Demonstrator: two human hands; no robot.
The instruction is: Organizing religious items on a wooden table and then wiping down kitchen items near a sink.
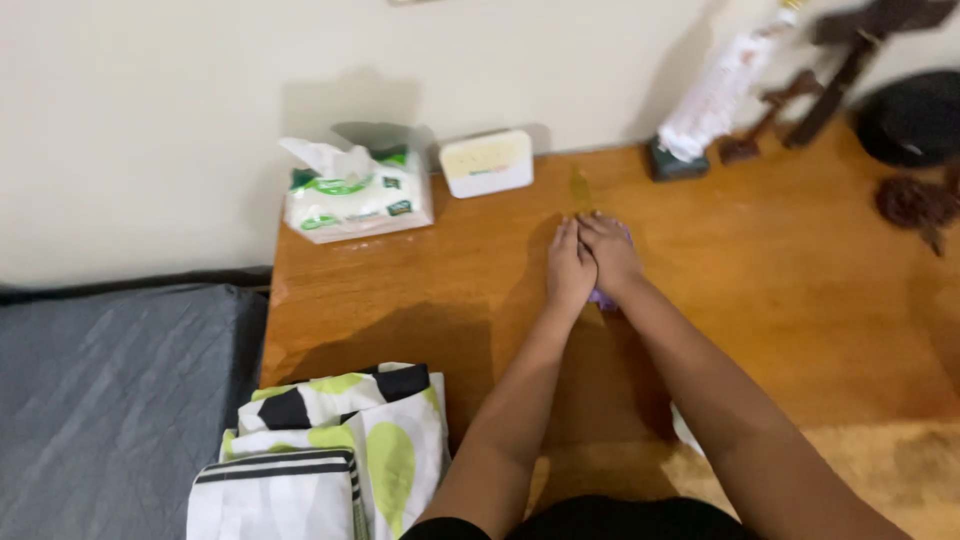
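Hands, left hand (569, 268) and right hand (609, 252), press flat on a purple cloth (604, 297) atop the wooden table (780, 290) by a cream wall (150, 120).

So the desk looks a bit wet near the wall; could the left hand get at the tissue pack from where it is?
Probably yes. The left hand rests on the purple cloth beside the right hand, and only bare wooden desk lies between it and the tissue pack.
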